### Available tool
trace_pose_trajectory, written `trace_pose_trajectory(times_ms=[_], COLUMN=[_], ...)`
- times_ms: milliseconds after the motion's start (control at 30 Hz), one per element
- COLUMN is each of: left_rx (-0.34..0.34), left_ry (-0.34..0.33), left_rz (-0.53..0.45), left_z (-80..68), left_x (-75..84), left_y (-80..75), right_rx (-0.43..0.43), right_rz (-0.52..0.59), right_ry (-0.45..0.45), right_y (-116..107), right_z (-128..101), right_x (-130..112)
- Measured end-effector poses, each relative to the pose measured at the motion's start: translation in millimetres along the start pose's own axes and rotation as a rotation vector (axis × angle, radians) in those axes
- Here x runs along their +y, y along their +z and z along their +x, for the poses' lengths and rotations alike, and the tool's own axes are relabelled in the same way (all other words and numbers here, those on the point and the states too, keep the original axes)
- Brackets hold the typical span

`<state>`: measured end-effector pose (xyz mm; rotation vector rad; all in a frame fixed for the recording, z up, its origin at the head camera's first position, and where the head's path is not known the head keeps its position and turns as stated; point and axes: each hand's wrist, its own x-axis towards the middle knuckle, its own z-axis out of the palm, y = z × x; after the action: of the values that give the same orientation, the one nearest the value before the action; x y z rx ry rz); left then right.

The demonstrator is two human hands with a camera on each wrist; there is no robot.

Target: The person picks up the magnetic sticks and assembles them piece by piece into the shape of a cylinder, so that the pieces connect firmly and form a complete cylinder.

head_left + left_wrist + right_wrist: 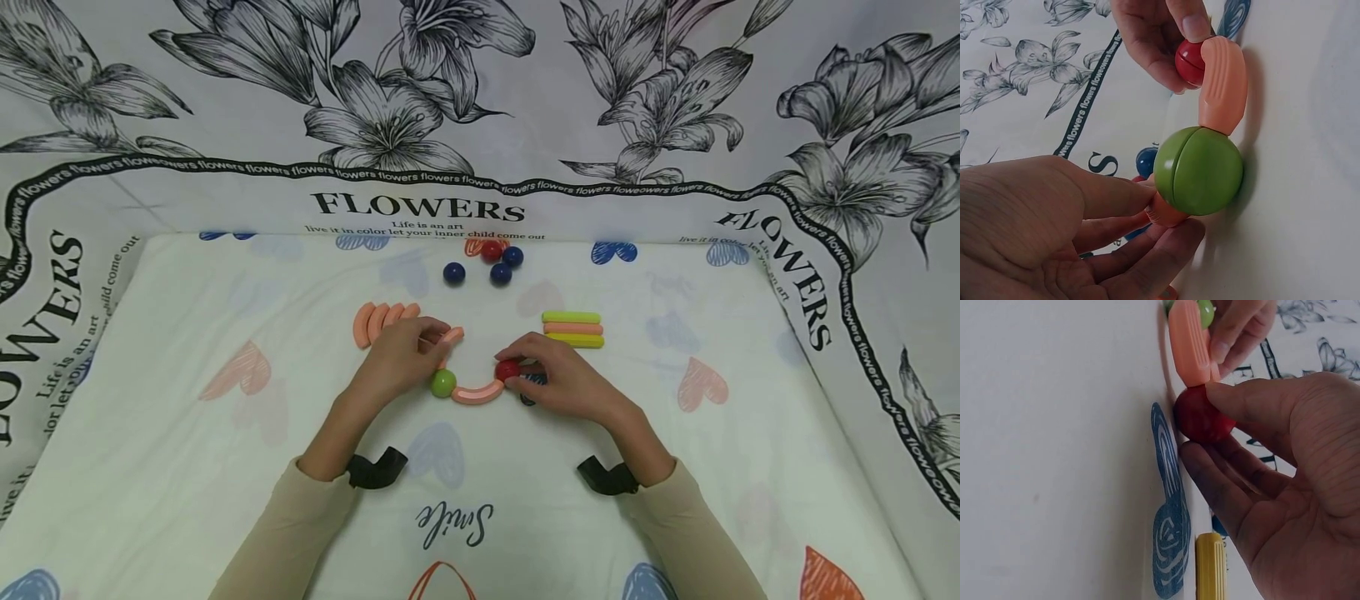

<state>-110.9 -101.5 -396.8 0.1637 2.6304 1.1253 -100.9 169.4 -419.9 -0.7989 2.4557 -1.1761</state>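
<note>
Down on the heart-printed sheet [225,517], a chain of toy pieces lies flat, and the green ball [443,382] serves as the landmark. Just right of the green ball, touching it, a pink curved bar [477,393] runs left to right, bowed toward the person with both ends turned up and away. Its far end meets a red ball [507,369]. A second pink curved piece [451,337] rises from the green ball and away from the person, its upper tip leaning right.

The left hand [401,358] comes in from the lower left, forearm angled up toward the green ball, fingers curled round that second piece, pinching it against the ball; the left wrist view shows fingertips [1169,234] closed on its end. The right hand [558,379] reaches in from the lower right, thumb and fingers clasped round the red ball, pressing it to the bar's end.

Beyond the green ball, up and to the left, four more pink curved pieces [382,321] lie side by side. Farther back, three blue balls [501,272] and another red ball [491,250] cluster. Right of the green ball, past the right hand, three straight sticks [573,328] lie stacked, long axes left to right.
</note>
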Motion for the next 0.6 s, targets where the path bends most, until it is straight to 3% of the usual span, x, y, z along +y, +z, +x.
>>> trace_pose_trajectory(times_ms=[600], left_rx=[0.019], left_ry=[0.008], left_rz=[-0.019], left_z=[1.1], left_x=[-3.9], left_y=[4.9], right_rx=[0.037], right_rz=[0.004], right_ry=[0.01], right_y=[1.6], right_z=[1.0], right_x=[0.7])
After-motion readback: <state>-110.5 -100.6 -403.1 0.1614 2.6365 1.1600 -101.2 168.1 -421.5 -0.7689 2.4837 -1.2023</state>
